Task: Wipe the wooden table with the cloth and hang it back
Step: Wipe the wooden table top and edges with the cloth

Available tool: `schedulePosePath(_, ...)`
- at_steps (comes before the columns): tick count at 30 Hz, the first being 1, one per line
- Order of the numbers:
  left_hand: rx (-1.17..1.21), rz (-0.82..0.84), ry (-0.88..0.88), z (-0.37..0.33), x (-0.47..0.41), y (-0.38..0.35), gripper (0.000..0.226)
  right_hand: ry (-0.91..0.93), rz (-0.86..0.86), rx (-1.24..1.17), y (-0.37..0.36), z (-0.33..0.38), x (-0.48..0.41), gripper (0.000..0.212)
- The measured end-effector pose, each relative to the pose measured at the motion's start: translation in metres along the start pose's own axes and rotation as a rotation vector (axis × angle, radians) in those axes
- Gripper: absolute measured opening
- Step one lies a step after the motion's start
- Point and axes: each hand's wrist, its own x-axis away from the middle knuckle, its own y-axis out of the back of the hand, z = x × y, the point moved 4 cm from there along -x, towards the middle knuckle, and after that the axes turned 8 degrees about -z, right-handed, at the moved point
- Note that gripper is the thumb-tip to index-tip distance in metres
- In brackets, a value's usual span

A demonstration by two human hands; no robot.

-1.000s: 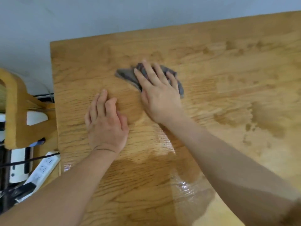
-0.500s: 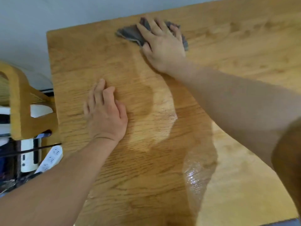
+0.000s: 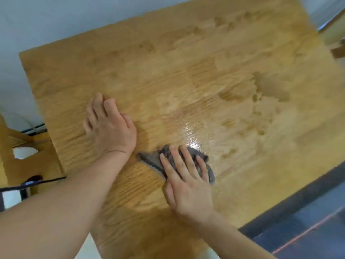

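Wooden chair back (image 3: 20, 161) stands at the far left, beside the left edge of the bench (image 3: 186, 71), with a black cable (image 3: 37, 182) running across its lower part. A pale wall lies beyond the bench's far edge.

Left hand (image 3: 110, 128) lies palm down on the bare wood, fingers extended and close together, gripping nothing. Its wrist sits near the left tip of the cloth (image 3: 149, 159); I cannot tell whether the two touch.

Cloth is grey, crumpled, and lies flat on the bench toward the near side, just right of and below the left hand. One narrow corner points left toward the left wrist; a second part shows beyond the fingertips on the right.

Right hand (image 3: 186, 182) presses flat on top of the cloth, fingers (image 3: 175, 165) spread over it and pointing away from the person. Palm covers the cloth's near part. The hand is laid on the cloth, not curled round it.

A glossy wet patch (image 3: 190, 133) shines on the wood just beyond the cloth. Darker damp blotches (image 3: 270, 90) mark the surface further right, well apart from both hands.

A dark blue surface (image 3: 308, 221) with a thin red line lies past the bench's near right edge.
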Motion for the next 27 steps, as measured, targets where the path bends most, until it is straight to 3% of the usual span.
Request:
schedulePosePath(3,0.003,0.013,-0.023,0.001,0.000,0.002,0.035,-0.194,-0.035,-0.024,-0.008,0.041,0.020,0.060)
schedulePosePath(5,0.004,0.037,-0.046,0.003,0.000,0.004,0.037,-0.224,-0.047,-0.038,-0.011,0.064,0.022,0.058)
schedulePosePath(9,-0.005,0.125,-0.412,-0.006,0.016,-0.002,0.041,-0.097,-0.068,-0.036,-0.003,0.034,0.038,0.054)
schedulePosePath(11,-0.002,0.167,-0.474,-0.007,0.023,-0.002,0.043,-0.337,-0.134,0.007,0.007,-0.022,0.059,0.052)
schedulePosePath(14,-0.031,0.236,-0.480,-0.009,0.050,0.003,0.052,-0.923,-0.274,0.003,0.019,-0.091,0.080,0.057)
schedulePosePath(17,-0.040,0.284,-0.583,-0.018,0.101,0.006,0.058,-1.213,-0.369,-0.010,0.014,-0.071,0.050,0.059)
schedulePosePath(18,-0.040,0.293,-0.605,-0.019,0.113,0.006,0.060,-1.173,-0.375,-0.031,0.010,-0.051,0.032,0.059)
schedulePosePath(21,0.000,0.262,-0.603,-0.020,0.115,0.006,0.057,-0.721,-0.265,-0.082,-0.003,0.008,-0.016,0.057)
schedulePosePath(24,0.013,0.217,-0.596,-0.018,0.111,0.006,0.056,-0.425,-0.204,-0.106,0.003,-0.004,-0.017,0.054)
schedulePosePath(26,-0.004,0.209,-0.613,-0.020,0.117,0.007,0.058,-0.407,-0.185,-0.044,0.012,-0.047,0.008,0.055)
schedulePosePath(27,-0.012,0.207,-0.619,-0.021,0.120,0.008,0.058,-0.501,-0.199,-0.019,0.016,-0.078,0.023,0.056)
